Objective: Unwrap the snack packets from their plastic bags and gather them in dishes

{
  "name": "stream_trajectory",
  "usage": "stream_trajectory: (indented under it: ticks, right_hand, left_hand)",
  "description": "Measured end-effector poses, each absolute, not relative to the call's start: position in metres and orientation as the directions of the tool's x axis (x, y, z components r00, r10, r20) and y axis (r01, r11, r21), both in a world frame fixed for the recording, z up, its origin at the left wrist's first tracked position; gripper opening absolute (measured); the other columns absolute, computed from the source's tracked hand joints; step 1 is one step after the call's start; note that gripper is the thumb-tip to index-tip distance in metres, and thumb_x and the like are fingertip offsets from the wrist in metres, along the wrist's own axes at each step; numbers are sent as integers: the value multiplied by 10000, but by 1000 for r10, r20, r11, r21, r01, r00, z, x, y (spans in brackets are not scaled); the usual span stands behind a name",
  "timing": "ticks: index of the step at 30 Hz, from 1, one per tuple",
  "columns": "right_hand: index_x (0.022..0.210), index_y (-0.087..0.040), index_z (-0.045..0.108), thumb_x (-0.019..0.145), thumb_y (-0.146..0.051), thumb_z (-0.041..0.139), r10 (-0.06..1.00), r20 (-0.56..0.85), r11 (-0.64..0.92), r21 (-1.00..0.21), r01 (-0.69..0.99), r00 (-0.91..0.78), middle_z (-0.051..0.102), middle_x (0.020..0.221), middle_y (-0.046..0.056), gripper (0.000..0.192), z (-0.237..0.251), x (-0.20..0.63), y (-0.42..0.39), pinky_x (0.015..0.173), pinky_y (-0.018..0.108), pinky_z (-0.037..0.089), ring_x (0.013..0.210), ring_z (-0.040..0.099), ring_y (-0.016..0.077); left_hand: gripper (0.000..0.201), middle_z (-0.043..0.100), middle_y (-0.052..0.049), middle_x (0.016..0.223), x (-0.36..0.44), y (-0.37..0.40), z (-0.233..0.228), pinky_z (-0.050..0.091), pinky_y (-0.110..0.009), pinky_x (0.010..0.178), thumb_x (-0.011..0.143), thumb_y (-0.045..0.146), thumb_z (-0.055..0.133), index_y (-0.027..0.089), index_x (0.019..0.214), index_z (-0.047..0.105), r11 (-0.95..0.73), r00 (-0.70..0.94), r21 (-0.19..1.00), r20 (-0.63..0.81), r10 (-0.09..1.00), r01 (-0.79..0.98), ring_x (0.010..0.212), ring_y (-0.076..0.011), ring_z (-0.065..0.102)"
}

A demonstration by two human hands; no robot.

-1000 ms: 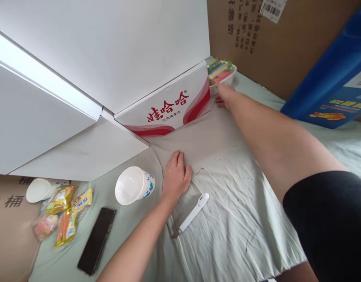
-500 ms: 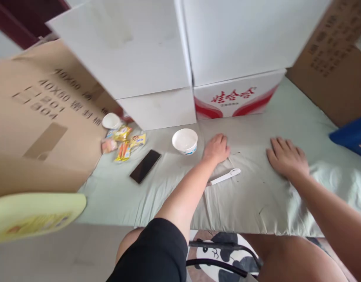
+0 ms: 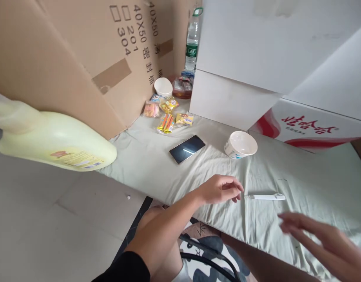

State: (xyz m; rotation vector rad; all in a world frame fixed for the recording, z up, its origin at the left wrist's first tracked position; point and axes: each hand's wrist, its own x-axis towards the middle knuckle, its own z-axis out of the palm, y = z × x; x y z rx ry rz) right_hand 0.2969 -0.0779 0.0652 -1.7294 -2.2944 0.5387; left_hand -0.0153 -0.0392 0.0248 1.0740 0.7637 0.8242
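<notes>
My left hand (image 3: 223, 189) hovers near the front of the cloth-covered surface, fingers loosely bent and apart, holding nothing. Just right of its fingertips lies a slim white tool (image 3: 268, 197) with a hole at one end; its kind is unclear. My right hand (image 3: 321, 237), blurred by motion, is in front of that tool with its fingers stretched out and nothing in them. Behind the left hand stands a white paper bowl (image 3: 241, 145) with blue marks. A dark phone (image 3: 187, 149) lies flat to the bowl's left.
Wrapped snacks (image 3: 167, 123) and a second white bowl (image 3: 163, 87) sit at the back left, beside a water bottle (image 3: 192, 41). White boxes (image 3: 227, 98) and a brown carton (image 3: 109, 78) wall the back. A pale yellow jug (image 3: 77, 141) is at left.
The view has swung left, bringing the water bottle into sight. Both hands, earlier resting flat on the cloth, have lifted and drawn back towards me.
</notes>
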Motion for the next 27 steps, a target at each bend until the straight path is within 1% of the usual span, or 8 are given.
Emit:
stream_trajectory:
  ticks: [3,7,10,13,16,20,24,27]
  right_hand:
    - [841,-405,770,880,-578,554,911,-28,345,-491,800,-411,825,909,47,279,108,184,-2,461,408,582,767,786,333]
    - [938,-309,742,900,-305,554,832,135,550,-327,769,-538,802,951,61,191,113,29,96,808,425,614,869,765,285]
    - [1196,-223,698,965,-182,473,758,150,652,-129,748,-635,750,1236,118,325,96,-72,167,972,432,559,1110,714,301]
    - [1274,-133,650,957,-72,444,790,134,609,-71,790,-598,667,1360,202,383,79,-148,230,1047,484,505,1312,598,358]
    - [1277,-75,611,1012,-164,481,869,135,493,-142,858,-476,638,1327,243,309,62,-192,276,1070,508,483,1327,573,361]
    - [1341,-54,581,1056,-205,398,906,175,415,-192,889,-385,612,1335,257,372,37,-205,314,1106,553,427,1383,526,373]
    - [1288,-54,654,1042,-153,377,879,175,471,-162,867,-444,606,1381,268,384,25,-201,334,1108,568,403,1437,449,394]
    - [1253,-80,684,1043,-196,419,861,198,497,-138,857,-468,626,1347,244,358,33,-202,340,1116,557,395,1388,476,383]
  left_hand:
    - [118,602,10,659,-23,-26,19,450,-278,630,717,242,665,168,801,625,174,215,871,-80,973,-460,603,-118,549]
    - [151,530,12,531,-22,-7,18,357,-273,533,633,307,609,168,689,597,169,101,628,-142,985,-760,482,-109,470]
    - [222,501,11,510,-14,1,19,314,-283,495,626,398,605,181,655,575,211,132,453,-200,971,-867,432,-108,430]
    - [383,494,-9,492,-3,6,15,364,-314,517,571,541,700,196,541,537,316,237,461,-222,946,-829,442,-123,445]
    - [586,679,-120,755,5,14,-3,493,-424,683,535,750,732,211,763,734,321,195,467,-298,935,-824,814,-291,660]
    - [898,718,-137,1117,9,17,-42,473,-442,1064,354,928,678,356,1034,807,393,170,460,-452,875,-796,1396,-362,489]
    - [1035,708,-156,1171,-3,11,-39,294,-454,1258,368,954,642,258,1118,796,346,157,412,-426,891,-843,1453,-404,438]
    - [896,726,-162,1024,-22,11,0,385,-496,1182,429,858,762,224,1062,801,371,242,385,-343,907,-845,1318,-407,561]
